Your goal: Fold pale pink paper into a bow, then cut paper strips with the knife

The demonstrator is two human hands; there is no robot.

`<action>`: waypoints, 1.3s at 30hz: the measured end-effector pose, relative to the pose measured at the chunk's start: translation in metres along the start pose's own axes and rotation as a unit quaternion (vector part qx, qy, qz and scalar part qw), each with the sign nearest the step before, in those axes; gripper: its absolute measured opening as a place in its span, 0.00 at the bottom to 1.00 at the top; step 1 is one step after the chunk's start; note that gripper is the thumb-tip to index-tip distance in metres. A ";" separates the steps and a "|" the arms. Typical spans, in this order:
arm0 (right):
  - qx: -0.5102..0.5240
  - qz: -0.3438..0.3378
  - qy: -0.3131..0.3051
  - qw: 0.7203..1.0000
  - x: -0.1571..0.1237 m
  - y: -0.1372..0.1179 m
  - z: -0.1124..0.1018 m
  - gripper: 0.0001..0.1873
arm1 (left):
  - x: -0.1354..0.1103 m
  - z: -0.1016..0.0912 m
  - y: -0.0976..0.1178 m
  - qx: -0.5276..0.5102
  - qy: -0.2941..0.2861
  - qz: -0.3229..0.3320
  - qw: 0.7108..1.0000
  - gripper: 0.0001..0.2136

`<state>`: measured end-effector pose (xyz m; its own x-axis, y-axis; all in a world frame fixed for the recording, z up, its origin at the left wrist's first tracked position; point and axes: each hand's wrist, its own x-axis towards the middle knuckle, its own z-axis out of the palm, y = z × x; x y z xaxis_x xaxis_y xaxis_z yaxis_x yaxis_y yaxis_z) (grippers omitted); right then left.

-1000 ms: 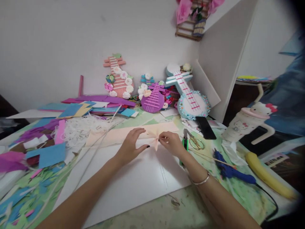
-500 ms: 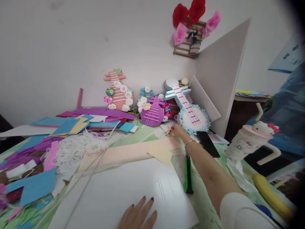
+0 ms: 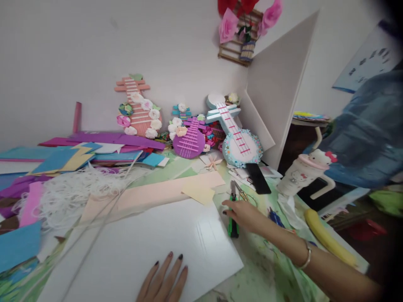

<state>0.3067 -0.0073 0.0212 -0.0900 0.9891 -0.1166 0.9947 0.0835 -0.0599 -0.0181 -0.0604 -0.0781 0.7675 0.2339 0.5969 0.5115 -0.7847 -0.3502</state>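
A large white board (image 3: pixel 126 251) lies in front of me. My left hand (image 3: pixel 165 277) rests flat on its near part, fingers spread. At the board's right edge is a green and black utility knife (image 3: pixel 233 228), lying on the table. My right hand (image 3: pixel 244 214) reaches across its middle, with the fingers curled over it; the exact grip is partly hidden. Scissors (image 3: pixel 244 193) with gold-coloured handles lie just beyond that hand. A peach paper strip (image 3: pixel 151 191) and a pale yellow paper piece (image 3: pixel 198 193) lie along the board's far edge.
White string (image 3: pixel 85 193) is heaped at the left beside coloured sheets (image 3: pixel 63 161). Decorated lute-shaped crafts (image 3: pixel 189 142) stand against the wall. To the right are a black phone (image 3: pixel 258 178), a lidded cup (image 3: pixel 299 174) and a yellow banana-shaped object (image 3: pixel 329 239).
My right hand has left the small paper flower at the back and come nearer, onto the utility knife. My left hand stays on the board. The view has turned slightly right.
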 end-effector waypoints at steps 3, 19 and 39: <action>-0.009 0.028 0.001 1.000 -0.019 -0.006 0.010 0.14 | 0.010 -0.007 0.005 -0.002 -0.002 -0.007 1.000 0.16; 0.060 0.110 0.075 0.989 -0.055 0.047 -0.017 0.12 | 0.041 -0.009 0.061 -0.007 0.005 -0.061 0.998 0.17; 0.172 0.125 -0.025 0.977 0.034 0.041 -0.018 0.17 | 0.046 -0.012 0.063 -0.118 -0.114 -0.068 0.984 0.21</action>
<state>0.3452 0.0323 0.0324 0.1429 0.9652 -0.2190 0.9111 -0.2147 -0.3517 0.0445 -0.1059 -0.0642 0.7784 0.4481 0.4397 0.5325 -0.8422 -0.0843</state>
